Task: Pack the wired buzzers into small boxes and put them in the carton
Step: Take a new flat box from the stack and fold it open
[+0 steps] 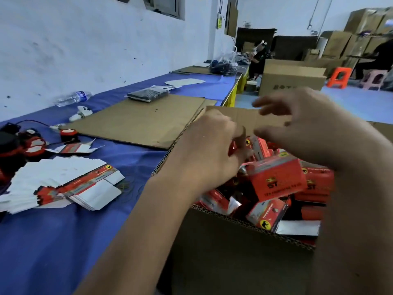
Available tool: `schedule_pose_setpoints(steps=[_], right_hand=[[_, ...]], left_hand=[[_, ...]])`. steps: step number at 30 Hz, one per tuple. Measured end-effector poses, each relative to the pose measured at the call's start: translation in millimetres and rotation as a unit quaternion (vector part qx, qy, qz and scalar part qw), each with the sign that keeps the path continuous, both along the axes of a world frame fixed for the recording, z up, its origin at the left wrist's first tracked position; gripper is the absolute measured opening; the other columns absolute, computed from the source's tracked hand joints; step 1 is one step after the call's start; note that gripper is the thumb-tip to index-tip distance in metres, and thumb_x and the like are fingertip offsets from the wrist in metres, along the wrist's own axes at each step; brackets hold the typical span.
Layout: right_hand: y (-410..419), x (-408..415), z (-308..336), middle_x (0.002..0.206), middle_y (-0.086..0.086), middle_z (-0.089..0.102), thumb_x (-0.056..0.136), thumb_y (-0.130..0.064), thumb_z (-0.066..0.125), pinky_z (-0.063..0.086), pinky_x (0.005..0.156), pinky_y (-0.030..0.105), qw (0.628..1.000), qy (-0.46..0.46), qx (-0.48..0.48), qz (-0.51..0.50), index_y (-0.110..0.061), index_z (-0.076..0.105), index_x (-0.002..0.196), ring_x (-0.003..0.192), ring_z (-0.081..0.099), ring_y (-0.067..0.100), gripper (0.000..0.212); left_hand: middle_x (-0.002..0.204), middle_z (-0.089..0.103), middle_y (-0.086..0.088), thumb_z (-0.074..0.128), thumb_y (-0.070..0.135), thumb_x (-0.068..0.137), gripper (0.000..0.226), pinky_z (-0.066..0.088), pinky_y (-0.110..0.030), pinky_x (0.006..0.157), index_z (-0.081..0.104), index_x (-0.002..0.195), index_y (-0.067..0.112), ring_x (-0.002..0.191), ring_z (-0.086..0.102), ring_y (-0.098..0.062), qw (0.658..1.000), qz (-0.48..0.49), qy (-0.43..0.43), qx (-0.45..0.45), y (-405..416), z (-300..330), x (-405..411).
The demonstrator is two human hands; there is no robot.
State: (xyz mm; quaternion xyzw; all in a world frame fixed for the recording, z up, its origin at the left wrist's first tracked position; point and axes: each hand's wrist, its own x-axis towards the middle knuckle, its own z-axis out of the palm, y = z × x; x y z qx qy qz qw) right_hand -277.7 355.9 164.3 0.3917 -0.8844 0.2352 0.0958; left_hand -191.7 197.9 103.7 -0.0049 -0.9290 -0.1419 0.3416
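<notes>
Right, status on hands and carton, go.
Both hands over the carton: left hand curled, grip unclear; right hand open, blurred. Carton holds jumbled red small boxes. Flat box blanks wait on table. Nothing blocking.

White painted wall (74, 39), scuffed and speckled, runs along the left. Dark-framed window (163, 6) high up. Long counter (63, 241) against it, draped in blue cloth, yellow edge at the far end. Floor (350, 103) pale blue. Far right corner: brown cartons stacked high (361, 24). Orange plastic stool (339, 76) beside a pink stool (372, 78). Light cool, even.
</notes>
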Motion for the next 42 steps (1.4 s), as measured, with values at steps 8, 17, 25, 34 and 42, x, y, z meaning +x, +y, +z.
schedule_pose_setpoints(steps=[8, 17, 25, 34, 42], right_hand=[[-117, 77, -9, 0.101, -0.009, 0.071, 0.088, -0.012, 0.061, 0.054, 0.085, 0.034, 0.977, 0.028, -0.169, 0.128, -0.026, 0.074, 0.108, 0.105, 0.064, 0.011, 0.028], [-260, 140, -130, 0.091, 0.005, 0.074, 0.083, -0.014, 0.057, 0.056, 0.073, 0.04, 0.975, -0.113, -0.089, 0.167, -0.017, 0.074, 0.091, 0.091, 0.067, 0.03, 0.019], [-332, 142, -220, 0.149, 0.015, 0.047, 0.102, -0.037, 0.053, 0.042, 0.108, 0.044, 0.967, -0.076, 0.132, 0.203, -0.008, 0.045, 0.143, 0.138, 0.043, 0.032, 0.05], [-324, 136, -194, 0.094, 0.012, 0.072, 0.097, -0.025, 0.052, 0.051, 0.069, 0.038, 0.962, -0.087, 0.084, 0.246, -0.007, 0.068, 0.089, 0.084, 0.065, 0.032, 0.025], [-320, 168, -193, 0.117, 0.0, 0.074, 0.078, -0.005, 0.06, 0.045, 0.102, 0.045, 0.954, -0.01, -0.191, 0.232, -0.02, 0.076, 0.115, 0.117, 0.059, 0.032, 0.043]], left_hand=[[0.068, 0.062, 0.021, 0.051, 0.033, 0.077, 0.018, 0.042, -0.025, 0.064, 0.06, 0.063, 0.039, 0.07, 0.054, -0.003, 0.975, 0.101, 0.107, 0.164, -57, -27, 54], [0.075, 0.07, -0.001, 0.065, 0.005, 0.083, 0.018, 0.043, -0.037, 0.062, 0.07, 0.071, 0.018, 0.077, 0.065, -0.026, 0.846, 0.43, 0.072, 0.306, -151, -150, 154], [0.098, 0.072, -0.003, 0.058, 0.005, 0.086, 0.019, 0.042, -0.029, 0.076, 0.072, 0.098, 0.012, 0.097, 0.063, -0.027, 0.706, 0.467, 0.129, 0.517, -184, -167, 144], [0.1, 0.073, -0.016, 0.054, 0.023, 0.095, 0.025, 0.052, -0.042, 0.083, 0.071, 0.094, 0.005, 0.099, 0.065, -0.04, 0.689, 0.48, 0.121, 0.529, -196, -160, 138], [0.097, 0.076, -0.012, 0.041, 0.049, 0.107, 0.051, 0.06, -0.041, 0.08, 0.07, 0.098, 0.009, 0.093, 0.072, -0.031, 0.596, 0.387, 0.302, 0.635, -201, -121, 174]])
